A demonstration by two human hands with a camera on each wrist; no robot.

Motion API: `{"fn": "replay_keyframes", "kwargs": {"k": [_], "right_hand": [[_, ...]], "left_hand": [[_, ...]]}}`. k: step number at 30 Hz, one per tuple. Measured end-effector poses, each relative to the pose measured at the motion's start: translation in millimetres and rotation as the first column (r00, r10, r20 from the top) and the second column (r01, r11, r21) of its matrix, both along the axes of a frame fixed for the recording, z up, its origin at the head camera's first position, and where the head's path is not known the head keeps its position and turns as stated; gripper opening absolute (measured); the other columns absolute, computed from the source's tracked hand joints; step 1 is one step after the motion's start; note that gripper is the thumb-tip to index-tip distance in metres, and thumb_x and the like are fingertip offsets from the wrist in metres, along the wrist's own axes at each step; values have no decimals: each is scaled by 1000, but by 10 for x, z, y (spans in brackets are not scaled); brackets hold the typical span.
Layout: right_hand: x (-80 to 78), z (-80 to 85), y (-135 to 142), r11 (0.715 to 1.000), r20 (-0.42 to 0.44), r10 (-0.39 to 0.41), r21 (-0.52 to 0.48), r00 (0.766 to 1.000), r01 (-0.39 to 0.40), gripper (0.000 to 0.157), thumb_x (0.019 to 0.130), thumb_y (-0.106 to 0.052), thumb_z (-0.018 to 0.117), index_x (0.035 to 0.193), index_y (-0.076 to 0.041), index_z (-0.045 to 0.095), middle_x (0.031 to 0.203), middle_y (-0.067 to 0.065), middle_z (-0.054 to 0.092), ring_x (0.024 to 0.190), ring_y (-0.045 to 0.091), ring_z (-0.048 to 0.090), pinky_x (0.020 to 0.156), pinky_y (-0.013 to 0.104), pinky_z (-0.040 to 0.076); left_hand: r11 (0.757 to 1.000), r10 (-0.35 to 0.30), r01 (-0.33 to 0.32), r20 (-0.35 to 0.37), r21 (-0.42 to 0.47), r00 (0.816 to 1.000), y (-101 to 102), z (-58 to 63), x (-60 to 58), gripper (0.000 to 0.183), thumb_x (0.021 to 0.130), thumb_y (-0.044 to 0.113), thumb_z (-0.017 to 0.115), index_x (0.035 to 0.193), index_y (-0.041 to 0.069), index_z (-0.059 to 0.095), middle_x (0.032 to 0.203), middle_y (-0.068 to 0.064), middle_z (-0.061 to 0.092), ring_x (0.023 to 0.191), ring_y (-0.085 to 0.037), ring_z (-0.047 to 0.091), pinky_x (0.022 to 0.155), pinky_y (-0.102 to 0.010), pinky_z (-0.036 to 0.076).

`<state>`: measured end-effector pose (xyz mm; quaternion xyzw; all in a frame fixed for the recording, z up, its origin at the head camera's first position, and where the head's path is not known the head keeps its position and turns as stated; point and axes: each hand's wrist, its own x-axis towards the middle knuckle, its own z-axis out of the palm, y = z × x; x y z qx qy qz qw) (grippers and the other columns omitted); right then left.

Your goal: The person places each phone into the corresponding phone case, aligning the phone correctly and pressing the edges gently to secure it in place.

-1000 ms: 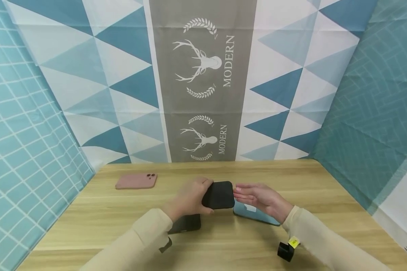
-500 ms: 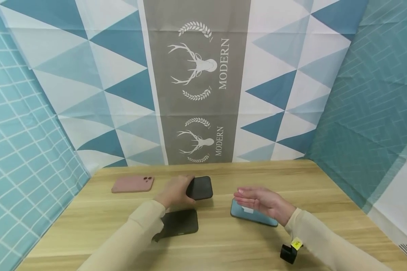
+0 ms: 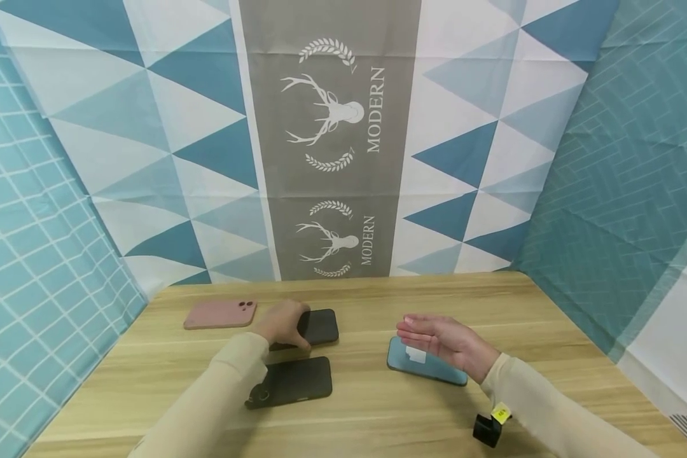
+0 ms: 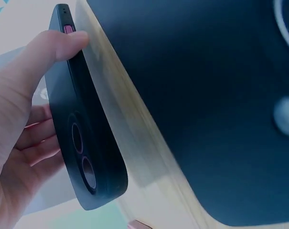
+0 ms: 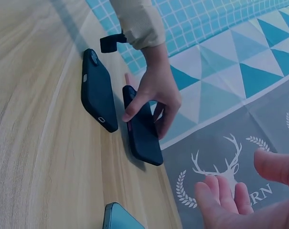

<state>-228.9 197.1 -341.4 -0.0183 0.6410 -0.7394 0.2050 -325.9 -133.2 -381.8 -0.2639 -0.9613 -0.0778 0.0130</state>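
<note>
My left hand (image 3: 284, 323) grips a black phone (image 3: 323, 326) by its long edges, thumb on the near side and fingers on the far side. In the left wrist view the thumb presses beside a pinkish side button on this phone (image 4: 87, 124), whose two camera lenses show. The right wrist view has the held phone (image 5: 143, 131) close above the table or touching it; I cannot tell which. Nearer me lies a second black phone (image 3: 300, 380). My right hand (image 3: 449, 342) hovers with fingers straight and holds nothing, partly covering a blue phone (image 3: 437, 369) below it.
A pink phone (image 3: 220, 315) lies face down at the back left of the wooden table (image 3: 366, 420). Patterned cloth (image 3: 343, 172) stands behind the table's far edge, and blue tiled cloth (image 3: 40, 254) runs along the left. A black wrist camera (image 3: 486, 430) hangs under the right sleeve.
My left hand has carried the black phone leftward and down toward the table, away from the right hand. The second black phone shows more fully. My right hand has barely moved.
</note>
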Motion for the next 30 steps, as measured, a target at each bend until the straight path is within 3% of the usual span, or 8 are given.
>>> {"fn": "replay_keyframes", "kwargs": {"k": [6,11,18,30], "right_hand": [[-10,1,8,999,4,-48,-3,999,48,65,97,-16,56,145,13,22,111,3,66,110,16,64,107,39,44],[-22,-14,10,998,-1,-62,-15,998,62,63,98,-16,55,144,13,24,114,5,65,105,13,65,106,37,46],[-46,-53,-6,996,20,-86,-33,996,87,39,99,-14,52,130,7,43,104,4,67,100,14,66,103,36,50],[-68,-94,28,999,35,-14,-29,999,15,57,99,-19,52,142,11,30,108,3,67,109,15,64,98,31,54]], "left_hand": [[1000,-2,2,16,-14,1000,-102,-55,-9,72,56,34,91,113,-1,65,103,-10,69,90,-20,63,84,-39,55],[1000,-2,3,41,-16,999,-147,-60,-25,72,56,33,91,114,-2,65,104,-11,69,90,-21,62,84,-39,55],[1000,11,-11,88,0,996,-163,-87,-50,68,57,33,90,111,0,67,100,-8,68,86,-17,60,81,-37,55],[1000,2,-2,154,-3,988,-173,-67,-47,72,56,29,91,116,-2,65,109,-12,64,97,-24,61,92,-42,53]]}}
